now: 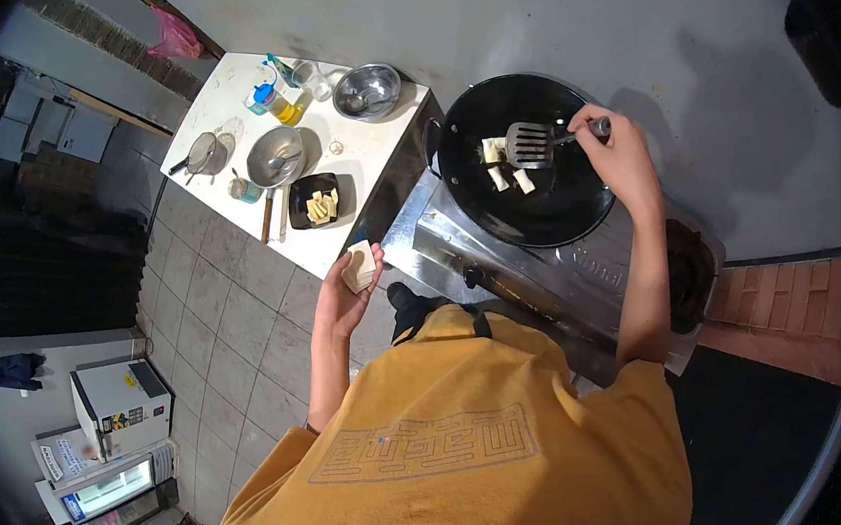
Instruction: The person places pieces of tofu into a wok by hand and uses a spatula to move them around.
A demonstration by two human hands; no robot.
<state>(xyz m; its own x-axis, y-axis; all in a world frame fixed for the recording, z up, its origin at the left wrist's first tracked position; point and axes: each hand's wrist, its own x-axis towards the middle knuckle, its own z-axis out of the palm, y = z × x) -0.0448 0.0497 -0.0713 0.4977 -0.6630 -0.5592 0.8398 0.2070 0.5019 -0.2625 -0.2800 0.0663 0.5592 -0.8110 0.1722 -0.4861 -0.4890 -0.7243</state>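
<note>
My right hand is closed around the handle of a slotted spatula. The spatula's metal blade is low inside a black wok, right at several small pale rolls lying on the wok's bottom. On the left, beside the white table's near corner, my left hand grips a small stack of pale square sheets, fingers along its edges. A black square dish with several pale yellow sticks stands on the table just beyond that hand.
Under the wok is a metal gas stove, its second burner at the right. The white table carries metal bowls, an oil bottle, a strainer and a knife. A grey wall rises behind.
</note>
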